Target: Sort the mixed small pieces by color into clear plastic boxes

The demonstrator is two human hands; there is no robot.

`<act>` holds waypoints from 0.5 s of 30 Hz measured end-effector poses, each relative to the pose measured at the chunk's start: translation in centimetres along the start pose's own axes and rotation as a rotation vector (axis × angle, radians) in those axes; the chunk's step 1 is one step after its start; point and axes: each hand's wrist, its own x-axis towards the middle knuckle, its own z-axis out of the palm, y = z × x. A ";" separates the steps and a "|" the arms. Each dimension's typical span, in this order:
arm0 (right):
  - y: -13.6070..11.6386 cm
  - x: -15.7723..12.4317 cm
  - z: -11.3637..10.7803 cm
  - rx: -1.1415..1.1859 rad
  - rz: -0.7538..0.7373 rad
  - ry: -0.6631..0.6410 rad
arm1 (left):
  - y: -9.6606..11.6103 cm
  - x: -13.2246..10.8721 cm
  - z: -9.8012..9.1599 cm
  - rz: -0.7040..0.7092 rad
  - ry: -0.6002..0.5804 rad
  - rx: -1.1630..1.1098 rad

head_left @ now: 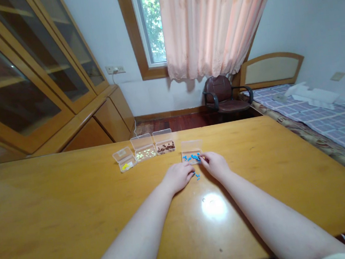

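A small clear plastic box (pixel 191 163) with its lid (pixel 191 145) raised stands on the table, holding several small blue pieces (pixel 189 158). At the box's right end is my right hand (pixel 216 165), its thumb and fingers pinched together over the pieces. Whatever lies between those fingertips is too small to make out. My left hand (pixel 179 176) rests on the table by the box's front left corner, fingers curled and close together. Their tips are beside a few loose blue pieces (pixel 198 177) in front of the box; whether they grip one is hidden.
To the left, three more clear boxes stand with lids up: one with yellow pieces (pixel 127 166), one with pale pieces (pixel 146 154), one with dark red-brown pieces (pixel 166 147). They sit near the far edge of the wooden table (pixel 75 207). Beyond it is an office chair (pixel 224 94).
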 end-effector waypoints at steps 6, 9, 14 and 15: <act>-0.7 -0.9 -1.3 -0.012 -0.214 -0.221 | 0.2 -0.1 0.0 -0.029 -0.012 0.001; -1.1 -1.3 -1.8 -0.038 -0.312 -0.294 | 0.3 -0.2 0.1 -0.026 -0.024 0.045; -1.7 -1.5 -1.9 -0.152 -0.354 -0.352 | 0.2 -0.2 0.1 -0.052 0.007 0.073; -1.8 -1.5 -1.9 -0.172 -0.361 -0.359 | 0.1 -0.1 0.0 -0.070 0.038 0.067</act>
